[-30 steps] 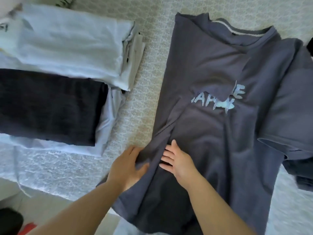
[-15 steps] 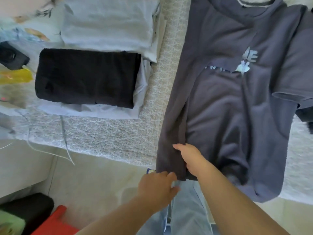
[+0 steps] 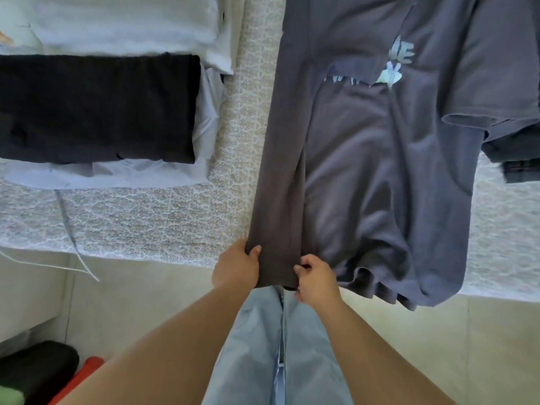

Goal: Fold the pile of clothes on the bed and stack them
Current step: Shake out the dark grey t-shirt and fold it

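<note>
Gray shirt (image 3: 365, 159) lies flat on the bed (image 3: 163, 217), with pale letters on its front. Its left side is folded over into a long strip that runs down to the edge of the bed. The bottom of that strip hangs just past the edge, and both hands hold it there. The left hand (image 3: 235, 266) grips the strip's left corner, with the thumb on top of the cloth and the other fingers curled under it. The right hand (image 3: 317, 277) pinches the strip's right corner, with its fingers (image 3: 304, 268) bent tight on the cloth. The strip sits between the two hands. The rest of the shirt's bottom edge droops over the bed edge, to the right of the right hand. To the left, well apart from the shirt, a folded black cloth (image 3: 96, 108) sits on top of folded white clothes (image 3: 122, 24). Below the hands are blue jeans (image 3: 263, 346) on the person's legs.
</note>
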